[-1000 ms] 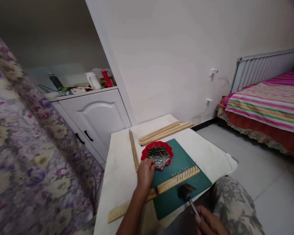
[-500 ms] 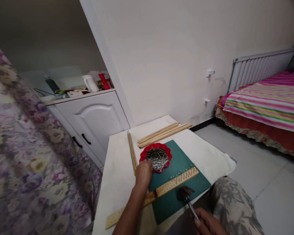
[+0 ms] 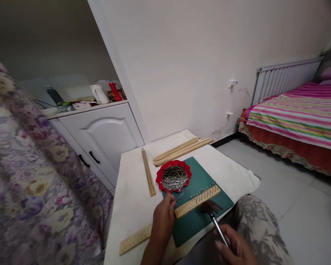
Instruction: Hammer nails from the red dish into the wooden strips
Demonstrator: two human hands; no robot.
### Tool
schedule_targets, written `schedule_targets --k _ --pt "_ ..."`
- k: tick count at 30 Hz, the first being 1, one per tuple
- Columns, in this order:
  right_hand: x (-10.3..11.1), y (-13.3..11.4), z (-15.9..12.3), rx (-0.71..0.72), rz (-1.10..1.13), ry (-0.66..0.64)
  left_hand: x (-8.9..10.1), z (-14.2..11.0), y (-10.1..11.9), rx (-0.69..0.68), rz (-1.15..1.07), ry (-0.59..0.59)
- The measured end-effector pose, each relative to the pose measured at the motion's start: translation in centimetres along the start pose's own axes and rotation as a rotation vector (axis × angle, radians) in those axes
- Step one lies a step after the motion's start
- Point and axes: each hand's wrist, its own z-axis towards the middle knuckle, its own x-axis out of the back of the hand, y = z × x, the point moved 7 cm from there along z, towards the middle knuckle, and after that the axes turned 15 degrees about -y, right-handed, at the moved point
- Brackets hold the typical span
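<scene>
My right hand [image 3: 234,244] grips a claw hammer [image 3: 217,226] by its metal shaft, its dark head low over the green mat [image 3: 191,230]. Fingers pinched, my left hand [image 3: 165,213] is just below the red scalloped dish [image 3: 160,173] of loose nails [image 3: 175,178]. A thin pale streak, blurred, shows at its fingertips and looks like a nail. To the right of this hand, a drilled wooden strip [image 3: 186,209] lies across the mat, with several nails standing upright in its right part. Another strip with holes [image 3: 135,239] extends to the left, partly hidden behind my left wrist.
At the back of the white-covered table [image 3: 132,184] lie several wooden strips [image 3: 182,151]. A narrow pair of strips [image 3: 148,173] rests left of the dish. My knee in patterned trousers [image 3: 260,224] borders the right front. A floral curtain [image 3: 44,176] hangs at left.
My left hand has drawn back from the nail dish toward the near wooden strip. The hammer stays in my right hand, near the mat's front edge. The view has shifted slightly.
</scene>
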Motion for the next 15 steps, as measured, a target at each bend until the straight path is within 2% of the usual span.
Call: schedule_targets --k 4,6,8,10,12,15 --pt "0.7 -2.7 -0.3 0.092 -0.014 0.099 -5.1 -2.6 2.2 -0.123 -0.215 -0.196" --pt "0.8 -3.2 -0.4 0.092 -0.001 0.111 -7.5 -3.7 3.3 -0.206 -0.245 -0.300" --pt "0.7 -3.2 -0.7 0.087 0.036 0.117 -8.9 -4.4 3.8 -0.239 -0.241 -0.363" --pt "0.6 -2.9 -0.9 0.077 0.066 0.123 -9.1 -4.7 4.1 -0.246 -0.250 -0.376" --pt "0.4 -2.6 -1.1 0.064 0.075 0.121 -8.4 -4.9 4.4 -0.263 -0.314 -0.355" --pt "0.4 -2.0 -1.2 0.037 0.068 0.128 -7.5 -4.8 4.6 -0.245 -0.578 -0.311"
